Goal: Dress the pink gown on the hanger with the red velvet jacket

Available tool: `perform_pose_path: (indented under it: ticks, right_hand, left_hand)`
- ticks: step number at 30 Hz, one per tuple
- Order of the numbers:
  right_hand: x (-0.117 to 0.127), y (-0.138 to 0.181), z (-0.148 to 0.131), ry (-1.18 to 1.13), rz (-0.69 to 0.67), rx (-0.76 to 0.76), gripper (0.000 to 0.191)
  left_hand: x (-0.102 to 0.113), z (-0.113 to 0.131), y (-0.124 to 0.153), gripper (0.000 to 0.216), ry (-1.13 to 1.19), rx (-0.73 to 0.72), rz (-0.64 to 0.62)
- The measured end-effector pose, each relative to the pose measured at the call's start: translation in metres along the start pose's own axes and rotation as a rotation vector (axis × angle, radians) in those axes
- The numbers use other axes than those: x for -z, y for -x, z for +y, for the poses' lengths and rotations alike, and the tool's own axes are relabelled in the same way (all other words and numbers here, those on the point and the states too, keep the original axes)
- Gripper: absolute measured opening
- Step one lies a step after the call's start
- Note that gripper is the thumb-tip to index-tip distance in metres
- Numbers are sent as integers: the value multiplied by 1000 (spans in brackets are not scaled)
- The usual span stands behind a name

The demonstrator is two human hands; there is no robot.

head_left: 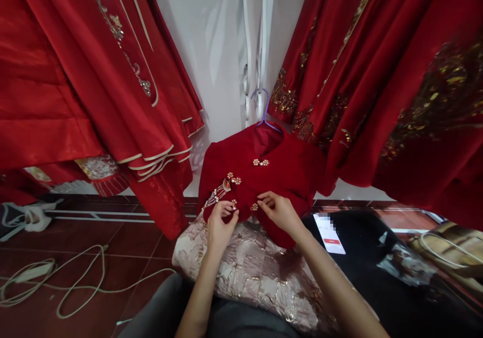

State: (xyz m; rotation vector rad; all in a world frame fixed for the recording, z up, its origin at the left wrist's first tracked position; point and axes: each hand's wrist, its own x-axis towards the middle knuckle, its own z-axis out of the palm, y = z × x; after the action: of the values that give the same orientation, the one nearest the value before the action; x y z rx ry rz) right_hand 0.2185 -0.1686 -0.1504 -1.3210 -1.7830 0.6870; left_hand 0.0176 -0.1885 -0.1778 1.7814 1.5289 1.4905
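A dark red jacket point(226, 152) hangs in front of me on a purple hanger point(265, 119). At the top of its front, a pearl flower clasp point(261, 162) is fastened; lower down the front lies apart. My left hand point(222, 225) has its fingers closed on the left front edge, beside a flower clasp half point(234, 205). On the other edge, my right hand point(281, 211) pinches the cloth by the matching clasp half point(254, 206). A beaded tassel brooch point(222, 189) hangs above my left hand. Beneath the jacket, a pink and gold brocade point(260, 272) spreads across my lap.
Red garments point(113, 76) hang at the left, and more red gowns point(362, 76) with gold sequins at the right. A phone point(329, 233) and a clear plastic bag point(405, 265) lie on a black surface. A pale cable point(101, 267) loops over the tiled floor.
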Motion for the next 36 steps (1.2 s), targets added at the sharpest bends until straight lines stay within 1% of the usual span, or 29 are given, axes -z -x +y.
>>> perform_pose_path:
  ticks: [1, 3, 5, 9, 15, 19, 23, 27, 29, 32, 36]
  right_hand:
    - [-3, -1, 2, 58, 19, 3, 19]
    - [-10, -2, 4, 138, 14, 11, 21]
    - [-17, -2, 6, 141, -17, 14, 20]
    - [-25, 0, 5, -26, -45, 25, 19]
    - [-21, 2, -10, -291, -102, 36, 25]
    - [-34, 5, -15, -382, -38, 39, 27]
    - [-50, 7, -12, -449, 8, 19, 29]
    - [-50, 6, -8, -485, -15, 16, 32]
    - [-48, 5, -8, -477, -17, 16, 31]
    - [-48, 5, -8, -425, 44, 34, 26]
    - [-55, 7, -10, -381, 126, 59, 21]
  left_hand:
    - [-1, 0, -1, 16, 8, 0, -20]
    - [-2, 1, -2, 13, 25, 3, -54]
    - [-3, 3, -1, 14, 38, 7, -69]
    - [-5, 3, 2, 17, 92, 55, -73]
    - [-8, 0, 3, 18, 222, 189, -71]
    - [-10, -3, 3, 18, 272, 220, -42]
    - [-10, -9, 5, 19, 240, 214, -32]
    - [-10, -12, 5, 21, 272, 220, -33]
    - [-10, -10, 5, 22, 290, 218, -37]
    - [-9, -7, 5, 23, 323, 228, -35]
    - [-8, -4, 5, 25, 360, 249, -43]
